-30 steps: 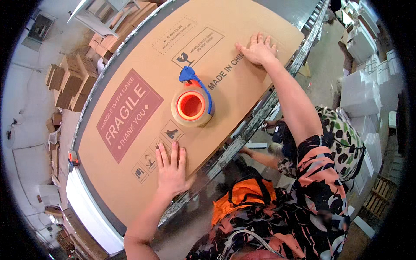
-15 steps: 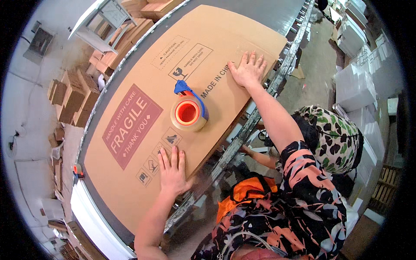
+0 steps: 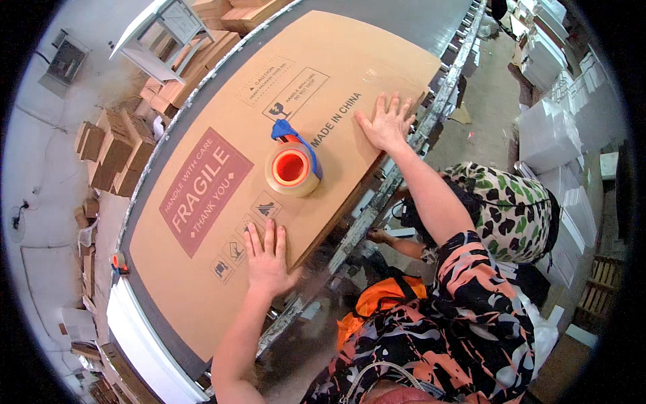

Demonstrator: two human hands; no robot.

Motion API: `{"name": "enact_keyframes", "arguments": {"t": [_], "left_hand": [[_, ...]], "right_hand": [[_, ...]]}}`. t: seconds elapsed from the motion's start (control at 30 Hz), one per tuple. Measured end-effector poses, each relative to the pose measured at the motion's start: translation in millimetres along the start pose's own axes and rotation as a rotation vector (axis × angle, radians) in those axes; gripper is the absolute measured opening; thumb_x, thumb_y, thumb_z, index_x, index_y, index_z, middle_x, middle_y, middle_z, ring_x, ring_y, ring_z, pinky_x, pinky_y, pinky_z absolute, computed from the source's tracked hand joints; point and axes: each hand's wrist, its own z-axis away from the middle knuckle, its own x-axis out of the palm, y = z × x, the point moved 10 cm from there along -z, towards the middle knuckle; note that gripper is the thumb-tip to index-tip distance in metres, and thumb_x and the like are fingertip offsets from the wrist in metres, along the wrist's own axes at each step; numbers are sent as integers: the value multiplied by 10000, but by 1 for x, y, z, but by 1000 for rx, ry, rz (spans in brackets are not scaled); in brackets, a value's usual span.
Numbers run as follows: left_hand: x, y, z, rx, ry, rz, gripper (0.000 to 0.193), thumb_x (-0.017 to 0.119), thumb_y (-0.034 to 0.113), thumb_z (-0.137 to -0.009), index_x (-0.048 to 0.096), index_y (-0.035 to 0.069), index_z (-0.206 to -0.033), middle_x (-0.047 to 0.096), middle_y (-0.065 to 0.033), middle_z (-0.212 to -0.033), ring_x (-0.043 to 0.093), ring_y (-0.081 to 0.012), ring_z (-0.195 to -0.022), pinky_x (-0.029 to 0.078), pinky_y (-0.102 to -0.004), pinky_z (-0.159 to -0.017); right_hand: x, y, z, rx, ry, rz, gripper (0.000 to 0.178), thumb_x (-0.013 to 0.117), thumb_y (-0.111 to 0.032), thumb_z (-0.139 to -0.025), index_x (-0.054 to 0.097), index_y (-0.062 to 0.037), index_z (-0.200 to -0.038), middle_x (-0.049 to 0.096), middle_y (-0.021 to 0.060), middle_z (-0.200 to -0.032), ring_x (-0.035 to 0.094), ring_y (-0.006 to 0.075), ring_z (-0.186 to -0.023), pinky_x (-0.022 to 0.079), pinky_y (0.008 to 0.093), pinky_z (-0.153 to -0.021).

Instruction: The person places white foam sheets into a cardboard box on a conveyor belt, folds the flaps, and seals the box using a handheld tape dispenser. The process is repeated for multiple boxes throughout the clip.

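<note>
A large flat brown cardboard carton (image 3: 363, 60) lies on the conveyor, with a dark red printed label and black symbols on its top. On the carton stands a tape dispenser (image 3: 296, 168) with a blue handle part and a wide roll of clear tape around an orange core. My left hand (image 3: 268, 261) rests on the carton's near side by the small symbols, fingers stretched out. Farther right, my right hand (image 3: 388, 124) lies on the carton near its right edge, fingers spread. Neither hand grips anything; the dispenser stands apart from both.
The conveyor's metal rail (image 3: 350, 239) runs along my side. A second tape dispenser (image 3: 119, 262) is at the left belt edge, above white panels (image 3: 145, 337). Beyond are stacked cartons (image 3: 111, 151) and a white cabinet (image 3: 168, 37). A person in a camouflage-patterned top (image 3: 508, 209) bends close on the right.
My right hand has slid slightly nearer along the carton's edge, uncovering more of the print beside it. My left hand, the carton and the tape dispenser look nearly unchanged.
</note>
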Motion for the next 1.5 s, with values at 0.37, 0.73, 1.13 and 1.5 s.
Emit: {"name": "enact_keyframes", "arguments": {"t": [0.37, 0.73, 1.13, 1.5], "left_hand": [[-9, 3, -6, -7, 14, 8, 1033, 761, 535, -695, 349, 19, -1490, 216, -204, -1597, 88, -539, -1458, 80, -627, -1196], [-18, 7, -2, 11, 52, 28, 1038, 765, 504, -661, 356, 23, -1485, 233, -205, -1590, 114, -542, -1453, 108, -638, -1188], [-2, -6, 3, -22, -12, -41, 1115, 768, 540, -665, 259, 89, -1548, 144, -171, -1630, 79, -507, -1476, 83, -592, -1210], [3, -9, 13, -102, 112, -69, 1051, 719, 527, -726, 223, 130, -1564, 188, -111, -1634, 135, -450, -1486, 103, -516, -1231]], "right_hand": [[48, 73, 12, 610, 78, -1341, 637, 906, -298, -639, 657, 67, -1098, 703, 154, -1060, 680, 256, -947, 559, 407, -808], [-8, -39, -66, -424, -174, 144, 658, 431, -466, -961, 310, -183, -1543, 241, 102, -1623, 160, 419, -1489, 138, 567, -1205], [-14, -114, 80, -412, -530, -762, 762, 718, -468, -788, 509, -74, -1406, 558, 226, -1369, 550, 335, -1270, 434, 394, -1063], [15, -198, 117, -148, -780, -830, 532, 526, 82, -717, 590, -53, -1228, 661, 121, -1042, 680, 255, -949, 580, 432, -735]]}}
